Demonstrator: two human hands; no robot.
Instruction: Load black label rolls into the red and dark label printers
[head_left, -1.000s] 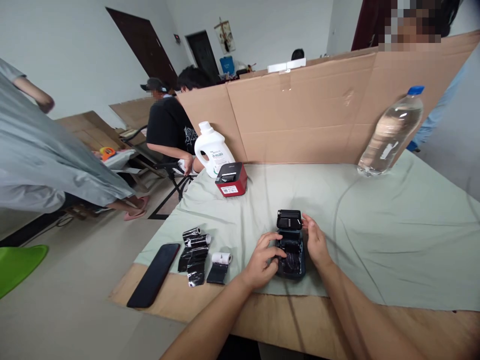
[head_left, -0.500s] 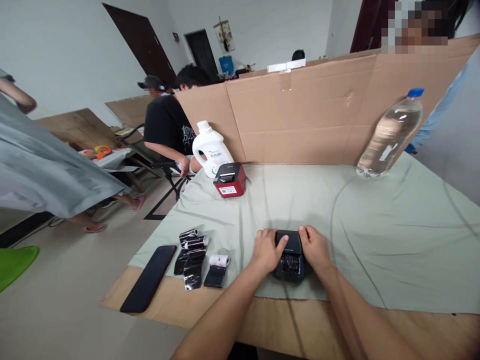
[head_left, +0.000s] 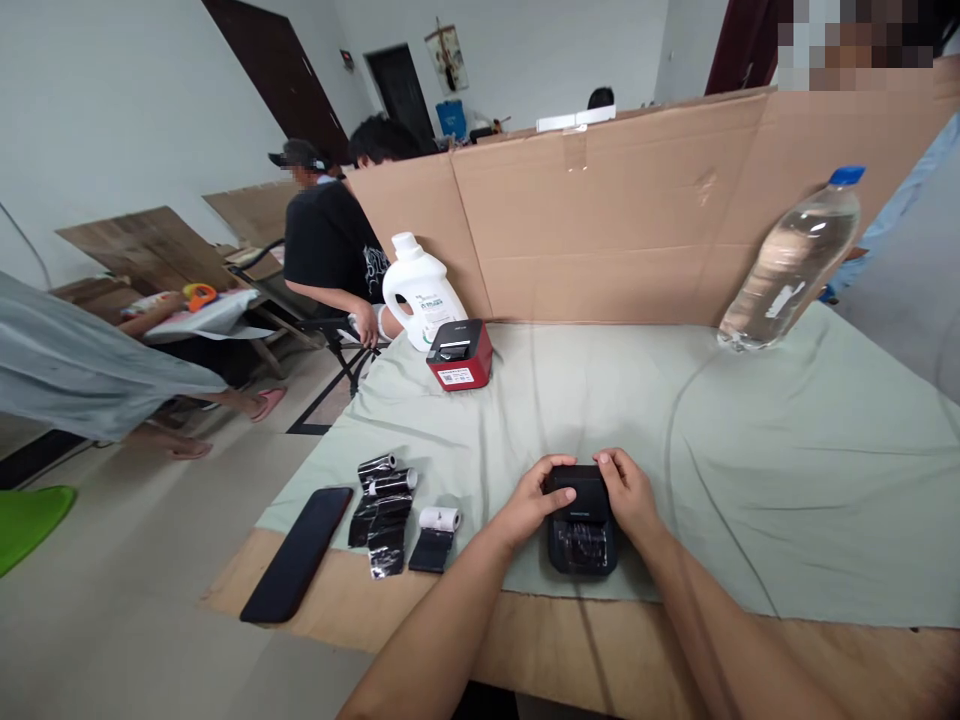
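Observation:
A small black label printer (head_left: 582,545) sits near the front of the cloth-covered table, with a shiny dark film showing in its front opening. My left hand (head_left: 536,500) grips its left side, the thumb on the lid and the fingers at the back edge. On the opposite side my right hand (head_left: 628,495) is curled round the printer's back right corner. To the left lie used black ribbon rolls (head_left: 386,510) with crumpled film, and a white-cored roll (head_left: 439,520) with a dark strip hanging from it.
A dark phone-like slab (head_left: 298,555) lies at the table's front left. Farther back stand a red-and-black boxy printer (head_left: 459,355), a white jug (head_left: 422,290) and a tilted water bottle (head_left: 795,265). A cardboard panel (head_left: 615,220) closes off the back. Other people are beyond the table.
The printer has shifted slightly towards me and right. My left fingers have moved onto its back edge, and my right hand has stayed at the back right corner.

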